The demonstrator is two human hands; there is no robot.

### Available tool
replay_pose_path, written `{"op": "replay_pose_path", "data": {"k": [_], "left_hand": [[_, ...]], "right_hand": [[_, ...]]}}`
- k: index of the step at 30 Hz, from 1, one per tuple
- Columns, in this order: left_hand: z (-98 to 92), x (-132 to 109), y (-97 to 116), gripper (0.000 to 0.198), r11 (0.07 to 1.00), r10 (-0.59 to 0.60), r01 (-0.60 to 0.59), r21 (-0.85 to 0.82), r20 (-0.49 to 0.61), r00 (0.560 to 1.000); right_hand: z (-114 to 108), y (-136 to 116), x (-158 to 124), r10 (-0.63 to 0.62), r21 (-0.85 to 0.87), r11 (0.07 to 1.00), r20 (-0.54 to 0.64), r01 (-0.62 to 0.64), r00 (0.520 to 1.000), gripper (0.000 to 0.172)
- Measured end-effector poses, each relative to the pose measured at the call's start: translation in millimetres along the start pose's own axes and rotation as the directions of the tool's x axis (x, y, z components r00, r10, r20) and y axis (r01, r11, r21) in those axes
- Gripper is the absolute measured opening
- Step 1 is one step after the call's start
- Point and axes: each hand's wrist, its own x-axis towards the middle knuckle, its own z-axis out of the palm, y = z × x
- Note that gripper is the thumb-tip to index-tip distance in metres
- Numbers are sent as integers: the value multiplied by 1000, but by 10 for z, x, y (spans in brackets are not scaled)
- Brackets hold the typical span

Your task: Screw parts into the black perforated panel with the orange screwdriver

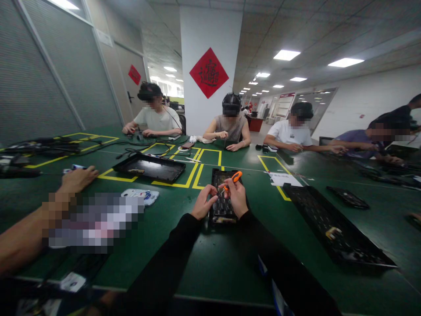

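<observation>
An orange-and-black screwdriver (pixel 237 176) is gripped in my right hand (pixel 237 197), its thin shaft slanting down to the left. My left hand (pixel 205 202) is closed, thumb and fingertips brought together beside the shaft's tip; whatever they pinch is too small to make out. Both hands are over a black plastic casing (pixel 225 213) with a ribbed inside, lying lengthwise before me. At its near end is a small pale-brown part (pixel 224 220). My hands cover much of the casing's middle.
A long black casing (pixel 322 219) lies to the right, a black tray-like panel (pixel 153 169) to the left. Another person's arm (pixel 36 228) reaches in from the left beside a clear plastic bag (pixel 149 196). Cables (pixel 42 147) lie far left. Several people work across the green table (pixel 184 210).
</observation>
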Motion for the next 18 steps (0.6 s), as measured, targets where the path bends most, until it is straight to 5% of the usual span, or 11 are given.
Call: {"op": "replay_pose_path", "data": {"k": [3,9,14,18], "left_hand": [[-81,-17,-29,36,995,-34,37,-97,34,999],[-175,-32,-43,35,987,-36,100,-126,434,900],[-155,-34,-11,28,992,51,10,-123,489,871],[-106,-49,-15,26,998,32,1,-71,455,890]], "right_hand": [[-84,81,-15,53,70,996,-13,-52,998,44],[-95,218,-222,40,2,999,-1,-40,999,39],[-96,192,-296,1,-7,1000,-29,-1,1000,38],[-77,154,-296,5,-13,1000,1,-5,1000,40]]}}
